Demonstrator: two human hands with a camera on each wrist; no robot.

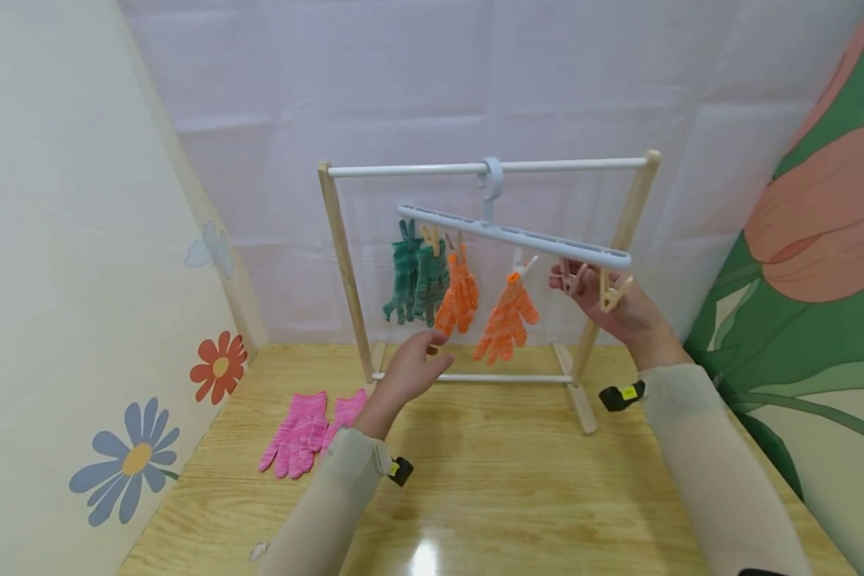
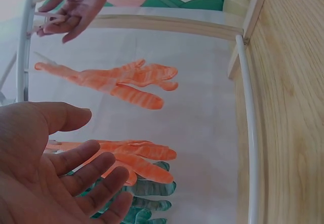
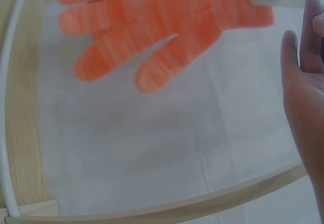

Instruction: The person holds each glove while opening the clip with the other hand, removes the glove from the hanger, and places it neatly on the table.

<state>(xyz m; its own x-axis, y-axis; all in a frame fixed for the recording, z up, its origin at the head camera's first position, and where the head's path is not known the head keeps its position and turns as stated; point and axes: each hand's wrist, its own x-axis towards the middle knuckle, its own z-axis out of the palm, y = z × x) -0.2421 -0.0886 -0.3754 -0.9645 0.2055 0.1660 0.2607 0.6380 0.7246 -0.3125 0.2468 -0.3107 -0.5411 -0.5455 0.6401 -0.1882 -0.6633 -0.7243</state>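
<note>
Hanging from the light-blue clip hanger (image 1: 522, 235) are two green gloves (image 1: 405, 280) toward its left end and two orange gloves (image 1: 506, 322) nearer its middle, so four look done. Two pink gloves (image 1: 298, 436), seemingly what is left, lie unclipped on the counter (image 1: 490, 480), below and left of the hanger. Under its right half, the right hand's (image 1: 617, 308) fingers grasp a pink clip (image 1: 574, 280); the left hand (image 1: 412, 370), below its left half, is released.

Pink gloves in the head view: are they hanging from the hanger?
No, the pink gloves lie on the wooden tabletop.
</note>
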